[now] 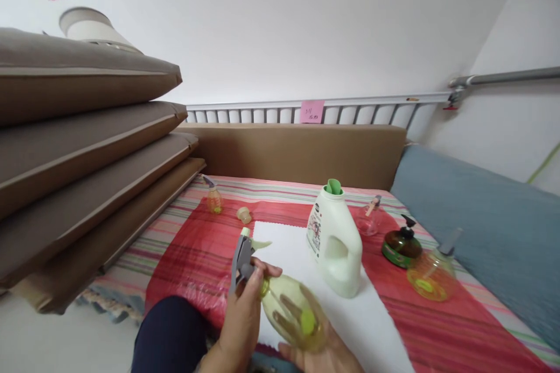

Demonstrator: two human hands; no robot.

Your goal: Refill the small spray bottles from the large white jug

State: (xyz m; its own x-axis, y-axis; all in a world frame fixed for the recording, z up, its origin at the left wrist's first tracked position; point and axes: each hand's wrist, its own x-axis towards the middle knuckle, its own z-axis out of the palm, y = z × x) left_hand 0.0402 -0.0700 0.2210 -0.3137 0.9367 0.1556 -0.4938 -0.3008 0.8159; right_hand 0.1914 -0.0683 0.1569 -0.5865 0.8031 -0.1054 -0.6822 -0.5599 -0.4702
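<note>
A clear yellow spray bottle [284,303] lies tilted across my two hands, low in the view. My left hand [245,303] grips it at the neck, just under the grey trigger head [242,262]. Beneath the bottle's round body is my right hand [324,344], its fingers wrapped around and showing through the clear wall. A yellow-green spot shows inside the bottle. Just beyond my hands, a large white jug [335,239] with a handle stands upright on a white sheet [280,245], a green piece in its mouth.
Right of the jug are a pink spray bottle [368,220], a brown pump bottle [401,245] and another yellow spray bottle [433,274]. A small spray bottle [214,199] and a beige cap [244,215] are at the back left. Stacked cushions [87,128] rise at left.
</note>
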